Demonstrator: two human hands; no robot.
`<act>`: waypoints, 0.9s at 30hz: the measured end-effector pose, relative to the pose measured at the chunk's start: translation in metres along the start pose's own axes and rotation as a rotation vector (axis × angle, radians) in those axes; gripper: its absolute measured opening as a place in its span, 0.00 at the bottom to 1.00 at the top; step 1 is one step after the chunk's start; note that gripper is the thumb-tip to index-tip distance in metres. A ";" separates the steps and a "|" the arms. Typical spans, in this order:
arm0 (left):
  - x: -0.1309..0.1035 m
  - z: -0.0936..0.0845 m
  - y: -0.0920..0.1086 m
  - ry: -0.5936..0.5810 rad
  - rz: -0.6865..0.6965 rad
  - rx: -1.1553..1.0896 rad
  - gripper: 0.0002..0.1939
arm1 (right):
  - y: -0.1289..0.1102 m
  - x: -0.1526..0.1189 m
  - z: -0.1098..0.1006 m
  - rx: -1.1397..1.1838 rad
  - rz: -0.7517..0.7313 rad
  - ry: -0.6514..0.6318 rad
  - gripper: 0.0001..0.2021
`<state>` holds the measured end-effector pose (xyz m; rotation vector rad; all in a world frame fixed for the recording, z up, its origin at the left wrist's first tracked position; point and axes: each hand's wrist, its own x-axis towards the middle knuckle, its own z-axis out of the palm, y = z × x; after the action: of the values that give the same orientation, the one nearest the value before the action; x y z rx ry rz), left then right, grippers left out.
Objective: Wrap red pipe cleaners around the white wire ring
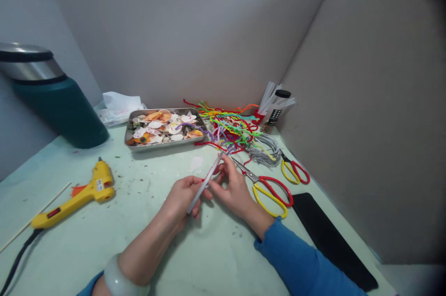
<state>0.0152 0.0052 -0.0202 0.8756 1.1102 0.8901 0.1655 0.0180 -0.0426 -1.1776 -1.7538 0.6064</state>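
Note:
A translucent whitish glue stick slants between my two hands in the middle of the table. My left hand is closed on its lower part, the fingers partly hidden behind it. Bent around the upper part, my right hand pinches the stick from the other side. A little red shows near the fingertips, too small to make out. Right beside my right hand lie large scissors with red and yellow handles, blades partly spread. Beyond the hands sits a metal tray of seashells.
A yellow glue gun and a thin wooden stick lie at left, near a green bottle. Colourful pipe cleaners, grey wire, a black-capped jar and smaller scissors are at right, above a black slab.

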 end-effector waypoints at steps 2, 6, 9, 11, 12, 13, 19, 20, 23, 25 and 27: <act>0.001 -0.003 -0.001 -0.061 -0.022 -0.052 0.11 | 0.000 0.003 0.000 0.214 0.061 -0.023 0.25; 0.004 -0.006 -0.004 -0.164 -0.072 -0.080 0.10 | 0.000 0.007 0.002 0.584 0.182 0.013 0.17; 0.002 -0.004 -0.002 -0.175 -0.064 -0.040 0.09 | -0.001 0.008 0.003 0.697 0.218 0.038 0.15; 0.001 -0.002 -0.001 -0.147 -0.059 -0.001 0.10 | -0.001 0.008 0.003 0.715 0.233 0.051 0.15; 0.001 -0.001 0.000 -0.130 -0.066 0.015 0.11 | -0.001 0.008 0.003 0.720 0.236 0.056 0.15; 0.001 0.000 0.001 -0.115 -0.077 0.025 0.11 | -0.001 0.008 0.003 0.725 0.236 0.060 0.15; 0.002 -0.001 0.002 -0.124 -0.054 0.000 0.10 | -0.008 0.007 -0.001 0.610 0.241 -0.001 0.10; 0.001 -0.001 0.002 -0.127 -0.050 0.009 0.10 | -0.010 0.006 -0.002 0.560 0.233 -0.025 0.08; 0.000 0.000 0.003 -0.098 -0.062 0.091 0.11 | -0.010 0.004 -0.004 0.469 0.215 -0.049 0.09; -0.001 0.002 0.005 -0.071 -0.049 0.161 0.11 | -0.009 0.003 -0.004 0.452 0.217 -0.055 0.09; -0.002 0.004 0.006 -0.056 -0.007 0.227 0.11 | -0.006 0.002 -0.003 0.442 0.214 -0.077 0.09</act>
<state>0.0178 0.0050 -0.0129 1.0757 1.1802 0.7388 0.1646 0.0166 -0.0356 -1.0414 -1.4609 1.1171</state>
